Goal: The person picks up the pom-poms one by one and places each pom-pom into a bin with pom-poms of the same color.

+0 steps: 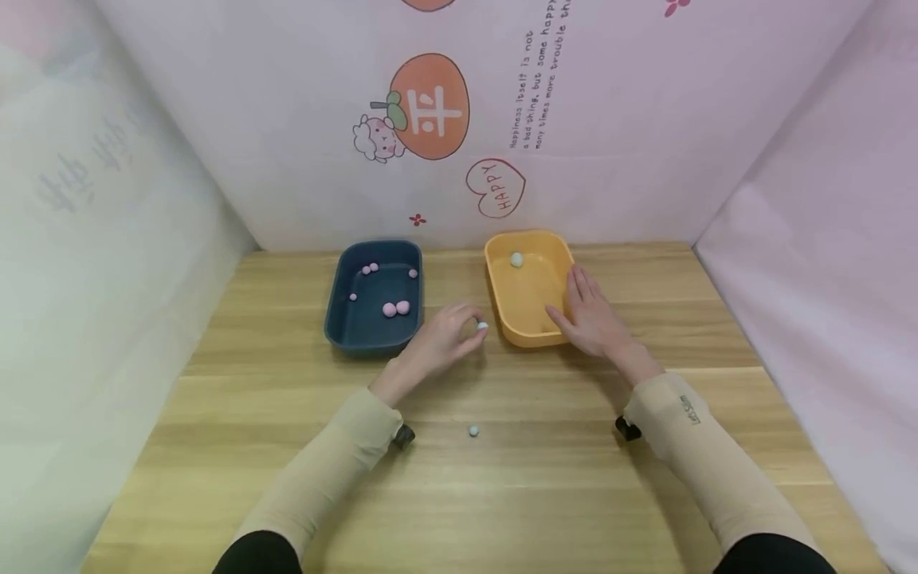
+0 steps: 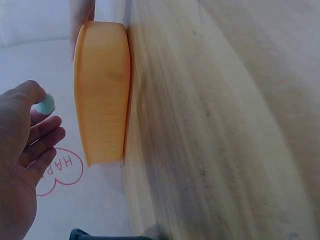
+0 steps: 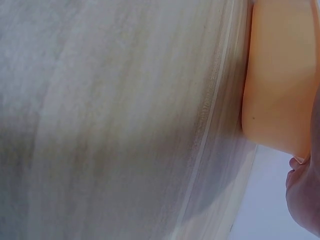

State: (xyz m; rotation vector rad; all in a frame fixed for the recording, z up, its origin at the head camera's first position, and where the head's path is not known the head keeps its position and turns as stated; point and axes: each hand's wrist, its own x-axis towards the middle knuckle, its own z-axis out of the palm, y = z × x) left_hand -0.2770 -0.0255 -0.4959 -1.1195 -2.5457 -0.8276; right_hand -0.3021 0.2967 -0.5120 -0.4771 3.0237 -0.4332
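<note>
My left hand pinches a small pale mint ball between thumb and index finger, raised above the table beside the yellow bin. In the left wrist view the other fingers are loosely bent. My right hand rests against the bin's right side with its fingers extended along the rim and its thumb reaching over the inside. Inside the yellow bin lies one pale mint ball. Another small mint ball is on the table, between the forearms.
A dark blue bin stands to the left and holds several pink balls of different sizes. Both bins are on a wood-grain table. White printed cloth hangs behind, with plain white cloth at both sides.
</note>
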